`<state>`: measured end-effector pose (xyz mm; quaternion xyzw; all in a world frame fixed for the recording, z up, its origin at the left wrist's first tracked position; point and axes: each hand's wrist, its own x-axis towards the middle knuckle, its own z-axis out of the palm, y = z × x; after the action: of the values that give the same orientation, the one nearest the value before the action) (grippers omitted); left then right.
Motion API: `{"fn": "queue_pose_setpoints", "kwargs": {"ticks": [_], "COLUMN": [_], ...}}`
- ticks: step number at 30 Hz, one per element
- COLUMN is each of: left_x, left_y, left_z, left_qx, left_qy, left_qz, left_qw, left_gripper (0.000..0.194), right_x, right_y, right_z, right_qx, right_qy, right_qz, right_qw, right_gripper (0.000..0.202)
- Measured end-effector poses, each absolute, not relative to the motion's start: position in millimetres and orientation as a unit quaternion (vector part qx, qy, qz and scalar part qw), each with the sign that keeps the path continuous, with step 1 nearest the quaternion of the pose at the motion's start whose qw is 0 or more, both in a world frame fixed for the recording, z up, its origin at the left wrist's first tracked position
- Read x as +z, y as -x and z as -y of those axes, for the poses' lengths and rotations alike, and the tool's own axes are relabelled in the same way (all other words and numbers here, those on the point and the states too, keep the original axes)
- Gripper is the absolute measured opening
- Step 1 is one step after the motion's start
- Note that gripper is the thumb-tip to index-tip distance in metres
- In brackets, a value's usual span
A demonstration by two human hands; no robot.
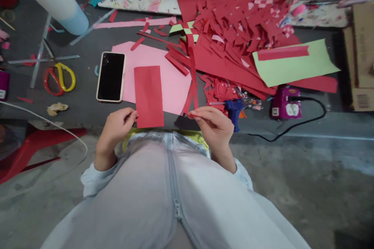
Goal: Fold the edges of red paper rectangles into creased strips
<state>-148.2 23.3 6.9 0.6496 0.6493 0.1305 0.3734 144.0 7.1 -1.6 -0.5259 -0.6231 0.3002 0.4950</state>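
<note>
A red paper rectangle (148, 95) lies over a pink sheet (177, 74) at the table's near edge. My left hand (117, 126) pinches the lower left edge of that rectangle, fingers closed. On the other side, my right hand (214, 126) is closed in a pinch on the lower end of a narrow red paper strip (193, 74), which runs up toward the scrap pile. Just beyond the right hand rests a blue glue gun (234, 113), partly hidden by it. A phone (111, 78) with a dark screen lies left of the red rectangle.
Red paper scraps (233, 27) are heaped at the back right, with a light green sheet (295, 64) beside them. Scissors (58, 76) lie at left, below a white and blue cylinder (58, 0). A purple box (285, 103) with a black cable sits at right, near cardboard (364, 46).
</note>
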Motion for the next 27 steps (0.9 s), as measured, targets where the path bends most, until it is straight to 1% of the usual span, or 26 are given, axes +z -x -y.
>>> {"fn": "queue_pose_setpoints", "kwargs": {"ticks": [6,10,15,18,27], "left_x": [7,8,9,9,9], "left_y": [148,149,151,151,134], "left_z": [-19,-16,-14,-12,-15], "left_qx": [0.131,0.129,0.130,0.131,0.147], "left_qy": [-0.652,-0.654,-0.658,-0.660,-0.697], "left_qz": [-0.649,-0.649,-0.649,-0.647,-0.609], "left_qw": [0.370,0.366,0.360,0.357,0.350], "left_gripper": [0.031,0.030,0.031,0.032,0.036], "right_x": [3,5,7,9,7], "right_y": [-145,-145,-142,-140,-132], "right_z": [-2,-1,2,2,1], "right_qx": [0.286,0.275,0.291,0.300,0.359], "right_qy": [0.480,0.488,0.459,0.449,0.489], "right_qz": [0.659,0.674,0.684,0.693,0.671], "right_qw": [0.503,0.482,0.486,0.477,0.428], "right_gripper": [0.022,0.016,0.021,0.017,0.014]}}
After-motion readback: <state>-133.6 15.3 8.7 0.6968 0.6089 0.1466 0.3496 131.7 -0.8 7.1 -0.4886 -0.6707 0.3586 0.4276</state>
